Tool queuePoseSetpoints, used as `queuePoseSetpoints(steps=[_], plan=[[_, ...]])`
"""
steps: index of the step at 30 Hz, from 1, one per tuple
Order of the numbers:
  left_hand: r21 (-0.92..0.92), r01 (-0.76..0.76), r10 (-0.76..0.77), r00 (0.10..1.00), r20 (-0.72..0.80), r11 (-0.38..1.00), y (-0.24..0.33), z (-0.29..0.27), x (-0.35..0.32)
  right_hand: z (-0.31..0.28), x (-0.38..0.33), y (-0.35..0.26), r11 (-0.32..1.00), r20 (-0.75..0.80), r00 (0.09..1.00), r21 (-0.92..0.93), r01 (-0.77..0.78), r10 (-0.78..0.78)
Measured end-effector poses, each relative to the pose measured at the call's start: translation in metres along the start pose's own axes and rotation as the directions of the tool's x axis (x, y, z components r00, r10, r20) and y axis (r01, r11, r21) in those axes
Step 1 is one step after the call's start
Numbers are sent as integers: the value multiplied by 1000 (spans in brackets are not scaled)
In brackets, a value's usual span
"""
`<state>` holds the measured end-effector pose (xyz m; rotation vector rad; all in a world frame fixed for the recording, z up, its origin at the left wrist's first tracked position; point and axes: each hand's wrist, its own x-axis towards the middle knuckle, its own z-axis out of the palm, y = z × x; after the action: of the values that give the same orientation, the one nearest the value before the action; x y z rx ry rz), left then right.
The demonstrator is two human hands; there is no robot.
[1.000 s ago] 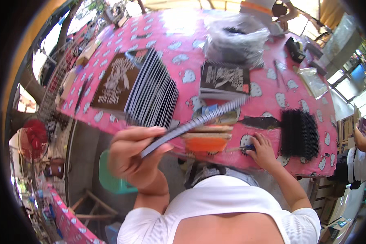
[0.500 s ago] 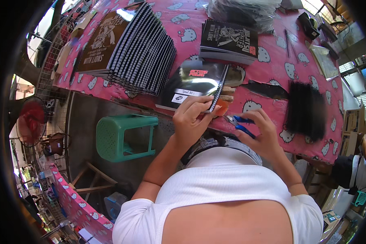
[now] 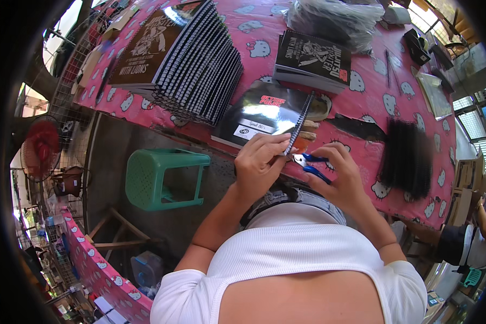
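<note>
A black spiral notebook (image 3: pixel 259 113) with red lettering and a white label lies at the table's near edge. My left hand (image 3: pixel 262 162) grips its near right corner, fingers on the cover beside the black coil (image 3: pixel 301 121). My right hand (image 3: pixel 343 173) is closed around blue-handled cutting pliers (image 3: pixel 319 171), whose handles are spread. Their metal jaws are at the near end of the coil; whether they touch the wire I cannot tell. Just past the coil, partly hidden, lie an orange thing (image 3: pixel 301 144) and some light brown pieces (image 3: pixel 309 129).
A tall stack of spiral notebooks (image 3: pixel 200 65) stands at left, and a smaller pile (image 3: pixel 314 59) lies behind. Many loose black coils (image 3: pixel 406 159) lie at right on the pink table cover (image 3: pixel 362 154). A green stool (image 3: pixel 164 181) stands below left. Another person (image 3: pixel 478 235) is at far right.
The pliers in my right hand have moved left, bringing their jaws up to the coil's near end. My left hand keeps its grip on the notebook. The whole view has shifted slightly.
</note>
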<state>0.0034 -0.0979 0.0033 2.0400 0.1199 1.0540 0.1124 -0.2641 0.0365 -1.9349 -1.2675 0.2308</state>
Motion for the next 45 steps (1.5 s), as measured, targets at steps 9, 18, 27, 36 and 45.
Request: queuePoseSetpoints(steps=[9, 18, 27, 36, 45], plan=[[38, -125, 123, 992, 40, 991, -7, -8, 0, 16, -11, 42, 402, 562, 776, 665, -629, 286], [203, -167, 132, 976, 176, 965, 12, -25, 23, 10, 4, 32, 983, -182, 977, -167, 77, -108], [-186, -8, -95, 839, -536, 982, -14, -168, 71, -53, 200, -42, 761, -734, 663, 346, 550, -146], [-457, 57, -378, 658, -651, 887, -115, -207, 123, 78, 332, -31, 985, -382, 909, -24, 169, -165], [-203, 157, -255, 493, -832, 966, -109, -188, 147, 100, 366, -13, 862, -369, 913, 392, 322, -173]])
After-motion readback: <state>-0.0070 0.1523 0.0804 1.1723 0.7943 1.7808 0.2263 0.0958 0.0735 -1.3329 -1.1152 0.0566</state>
